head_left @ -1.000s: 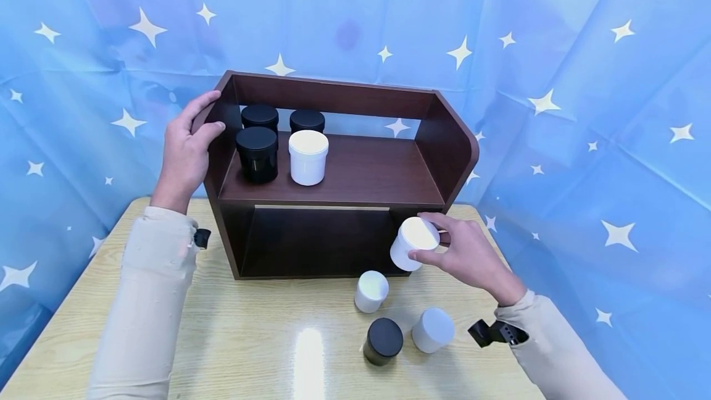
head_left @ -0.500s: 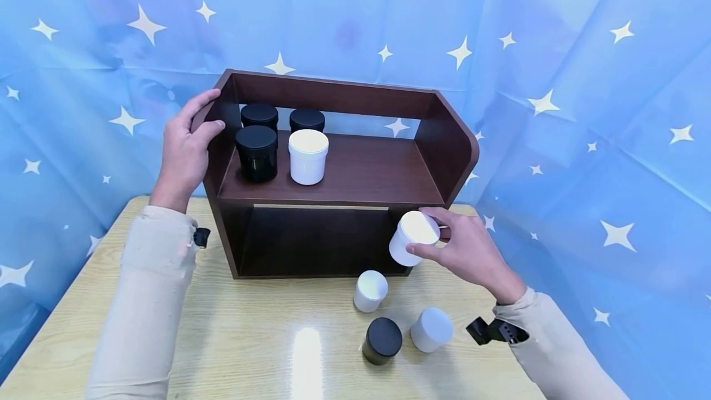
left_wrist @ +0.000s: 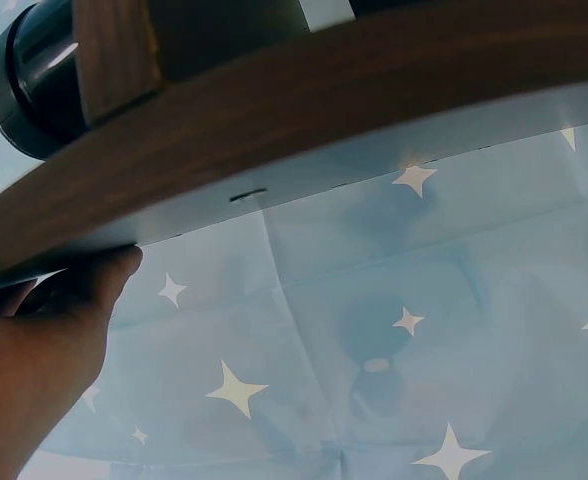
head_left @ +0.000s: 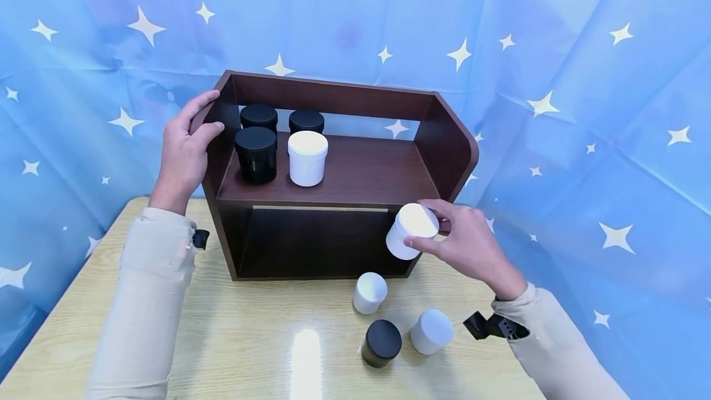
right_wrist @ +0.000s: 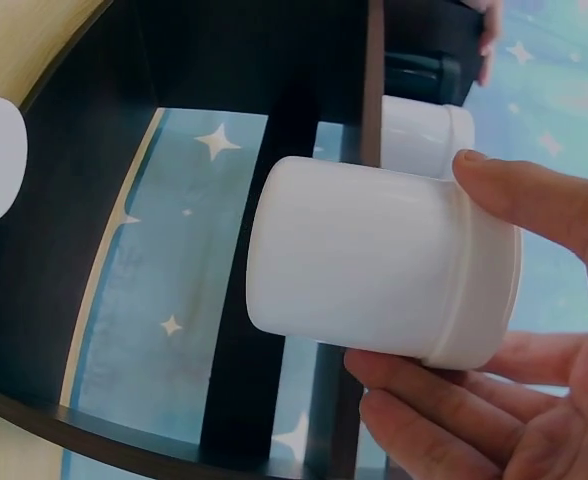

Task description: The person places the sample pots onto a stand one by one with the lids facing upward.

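A white lidded jar (head_left: pixel 402 242) is held tilted in my right hand (head_left: pixel 472 245), in front of the lower right part of the dark brown two-tier shelf (head_left: pixel 355 202). In the right wrist view the thumb lies against the lid and the fingers support the jar (right_wrist: pixel 364 260) from the other side. My left hand (head_left: pixel 184 150) grips the shelf's left side panel near its upper front edge. On the upper tier stand a white jar (head_left: pixel 307 159), a front black jar (head_left: pixel 257 156) and two black jars behind, one at the back left (head_left: pixel 258 116).
On the wooden table (head_left: pixel 250 338) before the shelf stand a small white jar (head_left: pixel 370 293), a black jar (head_left: pixel 381 343) and another white jar (head_left: pixel 431 331). A blue star-patterned curtain (head_left: pixel 344 17) hangs behind and at the sides.
My right hand has raised the white jar slightly, toward the edge of the upper tier. My left hand stays on the side panel, and the other jars have not moved.
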`<state>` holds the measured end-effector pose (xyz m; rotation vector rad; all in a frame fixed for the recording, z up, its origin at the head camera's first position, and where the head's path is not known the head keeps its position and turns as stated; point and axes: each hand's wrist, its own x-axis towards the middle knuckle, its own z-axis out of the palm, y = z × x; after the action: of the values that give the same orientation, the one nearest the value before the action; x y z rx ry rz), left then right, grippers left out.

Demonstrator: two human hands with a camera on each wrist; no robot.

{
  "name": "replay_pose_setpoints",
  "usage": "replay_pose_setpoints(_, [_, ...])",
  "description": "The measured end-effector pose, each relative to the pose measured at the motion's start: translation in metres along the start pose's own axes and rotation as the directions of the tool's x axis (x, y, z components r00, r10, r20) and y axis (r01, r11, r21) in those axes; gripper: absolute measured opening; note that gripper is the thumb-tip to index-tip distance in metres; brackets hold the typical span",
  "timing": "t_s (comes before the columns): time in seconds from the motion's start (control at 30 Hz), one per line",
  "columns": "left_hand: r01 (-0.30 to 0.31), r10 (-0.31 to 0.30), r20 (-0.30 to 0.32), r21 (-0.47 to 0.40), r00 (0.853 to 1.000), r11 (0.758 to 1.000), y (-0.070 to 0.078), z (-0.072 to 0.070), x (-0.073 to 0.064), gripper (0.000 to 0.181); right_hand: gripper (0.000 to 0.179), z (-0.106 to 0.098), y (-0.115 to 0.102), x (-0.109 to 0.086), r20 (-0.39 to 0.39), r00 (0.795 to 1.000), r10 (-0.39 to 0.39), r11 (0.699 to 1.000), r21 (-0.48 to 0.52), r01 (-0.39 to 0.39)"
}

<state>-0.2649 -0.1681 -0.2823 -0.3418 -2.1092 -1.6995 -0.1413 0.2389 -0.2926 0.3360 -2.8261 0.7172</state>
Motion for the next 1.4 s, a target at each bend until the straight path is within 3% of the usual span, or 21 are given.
replay_pose_setpoints(0.43, [0.002, -0.001, 0.006, -0.021, 1.0, 1.0, -0.003, 0.0, 0.001, 0.048, 0.055, -0.019, -0.012, 0.012, -0.041, 0.999, -0.025, 0.999, 0.019, 0.026])
replay_pose_setpoints(0.7, [0.007, -0.006, 0.009, -0.041, 1.0, 0.999, -0.003, -0.001, 0.0, 0.048, 0.052, -0.023, -0.019, 0.024, -0.07, 0.996, -0.054, 0.998, -0.024, 0.052])
replay_pose_setpoints(0.93, [-0.009, 0.01, 0.018, -0.049, 1.0, 0.999, -0.004, 0.0, 0.001, 0.048, 0.053, -0.028, -0.019, 0.035, -0.068, 0.997, -0.027, 0.999, 0.019, 0.029])
replay_pose_setpoints(1.4, [0.0, 0.001, 0.024, -0.035, 1.0, 0.999, -0.002, 0.0, 0.002, 0.048, 0.052, -0.033, -0.028, 0.057, -0.11, 0.993, -0.039, 0.997, -0.071, 0.032])
